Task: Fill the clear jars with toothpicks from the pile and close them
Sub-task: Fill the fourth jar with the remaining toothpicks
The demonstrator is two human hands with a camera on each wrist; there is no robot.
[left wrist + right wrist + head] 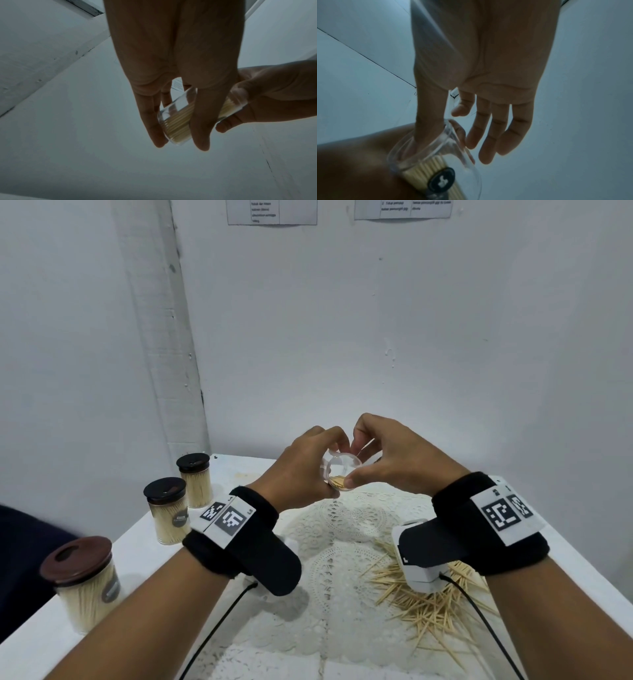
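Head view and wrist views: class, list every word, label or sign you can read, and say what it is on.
Wall notices: printed text, too small and blurred to read.
Jar labels: dark round stickers, blurred, unreadable.
Held jar's label: pale logo, no legible words.
Wristbands: black-and-white code squares, plus tiny unreadable marks.
Nothing can be quoted.

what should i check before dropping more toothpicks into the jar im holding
1. Jar held firmly: ok, left hand grips it tilted above the table.
2. Mouth uncovered: ok, no lid on it.
3. Room inside: ok, its toothpicks fill only part.
4. Right hand free to fetch more: not ok, its thumb is at the jar's mouth.
5. Supply left: ok, loose pile lies on the table.
6. Lid for this jar within reach: cannot tell, none seen apart from those on the three closed jars.
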